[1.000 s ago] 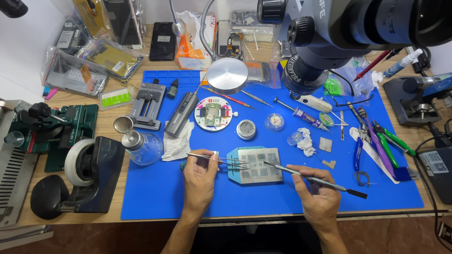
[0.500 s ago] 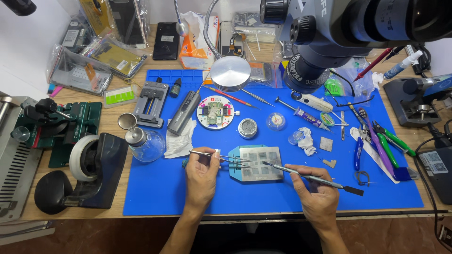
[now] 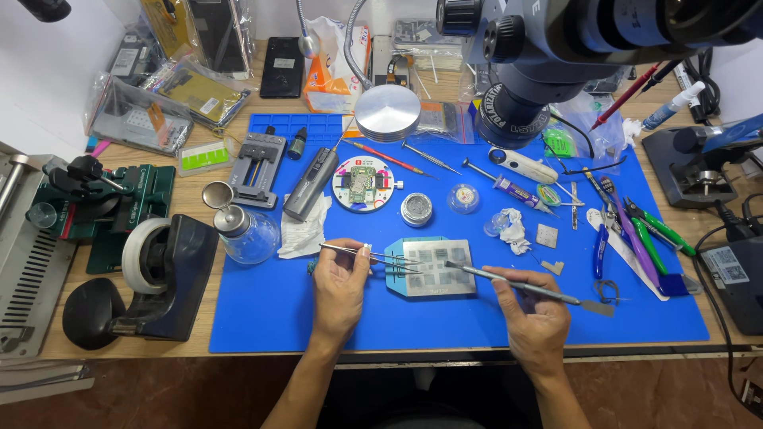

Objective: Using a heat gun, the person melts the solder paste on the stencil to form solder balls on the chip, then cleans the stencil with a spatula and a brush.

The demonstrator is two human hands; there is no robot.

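Observation:
A small grey metal stencil plate [image 3: 435, 266] lies on a light blue holder [image 3: 395, 270] in the middle of the blue work mat [image 3: 262, 318]. My left hand [image 3: 340, 286] pinches thin metal tweezers [image 3: 373, 256] whose tips rest on the plate's left edge. My right hand [image 3: 534, 310] grips a slim grey spatula tool [image 3: 520, 284]; its flat tip lies on the plate's right half.
Beyond the plate lie a round board holder [image 3: 363, 183], a small tin [image 3: 416, 209], a clear dish [image 3: 463, 199] and a glass bottle [image 3: 242, 230]. Pliers and cutters [image 3: 628, 230] lie at right, a tape dispenser [image 3: 155, 278] at left. A microscope head [image 3: 556, 56] hangs above.
Both hands stay at the plate. The spatula tip in my right hand has shifted slightly over the plate; the tweezers hold nearly still.

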